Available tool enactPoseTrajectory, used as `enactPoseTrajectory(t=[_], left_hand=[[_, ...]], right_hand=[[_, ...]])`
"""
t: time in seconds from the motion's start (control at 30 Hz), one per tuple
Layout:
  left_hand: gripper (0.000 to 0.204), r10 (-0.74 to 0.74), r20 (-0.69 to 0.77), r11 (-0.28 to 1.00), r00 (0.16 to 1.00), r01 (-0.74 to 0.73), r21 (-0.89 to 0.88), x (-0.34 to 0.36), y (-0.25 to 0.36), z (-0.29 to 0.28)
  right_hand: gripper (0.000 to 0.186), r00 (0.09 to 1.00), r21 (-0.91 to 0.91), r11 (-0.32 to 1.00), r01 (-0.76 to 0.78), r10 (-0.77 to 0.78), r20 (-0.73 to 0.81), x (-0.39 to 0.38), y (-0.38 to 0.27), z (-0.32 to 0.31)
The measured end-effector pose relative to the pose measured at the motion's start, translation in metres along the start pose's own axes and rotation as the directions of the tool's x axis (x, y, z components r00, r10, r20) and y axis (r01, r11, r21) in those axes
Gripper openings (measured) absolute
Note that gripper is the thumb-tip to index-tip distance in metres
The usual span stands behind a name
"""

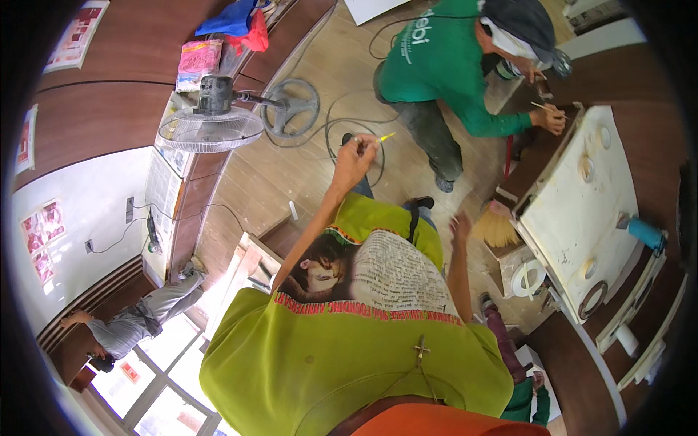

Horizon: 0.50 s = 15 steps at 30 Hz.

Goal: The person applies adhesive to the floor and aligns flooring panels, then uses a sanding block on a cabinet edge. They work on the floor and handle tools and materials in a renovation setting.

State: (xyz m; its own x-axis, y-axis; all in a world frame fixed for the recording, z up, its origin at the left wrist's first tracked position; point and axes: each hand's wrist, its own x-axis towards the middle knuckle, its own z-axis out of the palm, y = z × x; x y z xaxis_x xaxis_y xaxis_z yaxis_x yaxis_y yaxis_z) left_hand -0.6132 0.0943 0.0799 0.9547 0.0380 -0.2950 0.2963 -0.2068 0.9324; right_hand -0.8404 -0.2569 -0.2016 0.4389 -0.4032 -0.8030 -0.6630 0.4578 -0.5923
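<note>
My left hand [356, 155] is raised ahead of me over the tiled floor, its fingers pinched on a thin yellow stick [386, 137]. The stick has a pointed end, and its exact kind is too small to make out. My right hand [459, 227] hangs lower, beside the straw broom [496, 225] and apart from it. Motion smears its fingers, and nothing shows in it. To the right lies a white panel [563, 200] with several tape rolls and a blue cylindrical thing [646, 234] on it.
A co-worker in a green shirt [443, 65] bends at the panel's far end, holding a thin stick. A standing fan [211, 129] is at the left, with black cables [331, 120] looping over the floor. Other people are at the lower left [145, 316] and lower right [523, 392].
</note>
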Motion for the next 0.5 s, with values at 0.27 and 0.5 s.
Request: enactPoseTrajectory(t=[0.27, 0.5], left_hand=[[0.023, 0.114, 0.039, 0.977, 0.993, -0.119, 0.177, 0.166, 0.036, -0.142], [0.023, 0.139, 0.065, 0.977, 0.988, -0.148, 0.153, 0.232, 0.071, -0.204]], right_hand=[[0.035, 0.471, 0.019, 0.662, 0.749, -0.553, 0.688, -0.151, -0.266, 0.430], [0.019, 0.376, -0.179, 0.425, 0.887, -0.442, 0.814, -0.173, -0.337, 0.546]])
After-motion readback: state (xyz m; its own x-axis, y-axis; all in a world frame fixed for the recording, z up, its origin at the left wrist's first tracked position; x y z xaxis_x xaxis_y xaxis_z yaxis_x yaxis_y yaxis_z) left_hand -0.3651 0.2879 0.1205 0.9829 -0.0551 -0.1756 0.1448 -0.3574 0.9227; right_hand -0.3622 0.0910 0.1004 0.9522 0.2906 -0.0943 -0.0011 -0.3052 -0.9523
